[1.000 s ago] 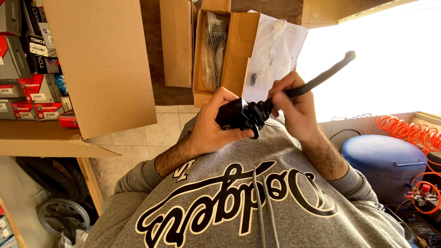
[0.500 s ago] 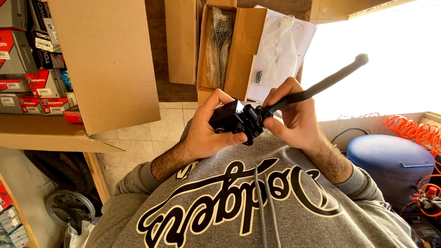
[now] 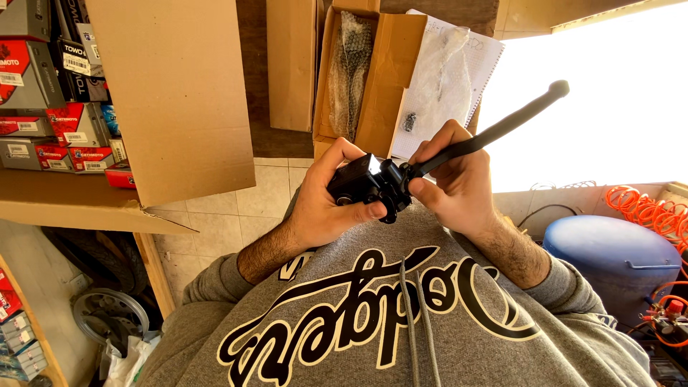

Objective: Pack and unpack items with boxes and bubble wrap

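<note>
I hold a black lever assembly point(image 3: 373, 185) close to my chest, its boxy body in the middle and its long lever arm point(image 3: 502, 125) reaching up to the right, ending in a small ball. My left hand point(image 3: 322, 204) wraps the body from the left, thumb underneath. My right hand point(image 3: 455, 179) grips the base of the lever from the right, fingers curled over it. Behind the hands an open cardboard box point(image 3: 373, 79) holds a bagged chain.
A big cardboard flap point(image 3: 175, 93) juts from a shelf of red and grey small boxes point(image 3: 50, 107) at left. A clear bag lies on a paper sheet point(image 3: 444, 79). A blue drum point(image 3: 616, 258) and an orange coiled hose point(image 3: 648, 211) stand at right. A wheel point(image 3: 107, 319) lies below.
Both hands and the lever assembly stay together near my chest; the view has shifted a little, and the lever now sits slightly lower and more level.
</note>
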